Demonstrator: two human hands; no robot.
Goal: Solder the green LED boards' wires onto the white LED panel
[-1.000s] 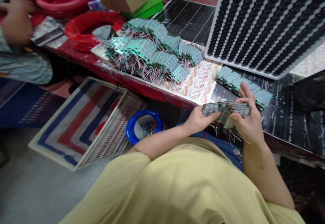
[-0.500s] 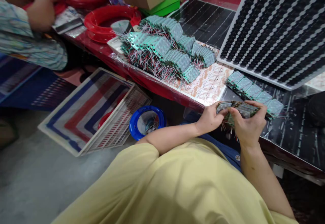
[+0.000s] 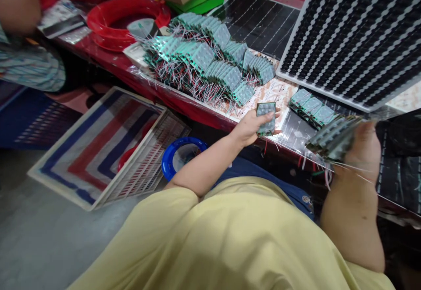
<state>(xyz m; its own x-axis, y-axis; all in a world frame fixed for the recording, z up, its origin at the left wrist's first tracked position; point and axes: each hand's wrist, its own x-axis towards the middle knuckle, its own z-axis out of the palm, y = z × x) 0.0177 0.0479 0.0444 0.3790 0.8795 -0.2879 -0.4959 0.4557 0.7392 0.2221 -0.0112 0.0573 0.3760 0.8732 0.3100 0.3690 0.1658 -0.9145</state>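
Green board [image 3: 266, 118] clamped in left hand [image 3: 250, 127]; right hand [image 3: 363, 147] grips a board stack [image 3: 333, 137]

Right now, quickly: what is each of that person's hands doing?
Left hand: closed on a single small circuit board, held over the table edge.
Right hand: closed on a stack of boards, wires hanging below.

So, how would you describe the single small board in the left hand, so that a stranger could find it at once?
Start at the big heap of green boards with red and white wires on the table. Just below its near right end, the left hand holds one board over the table's edge. It is alone and faces the camera, while the right hand grips a whole fanned stack.
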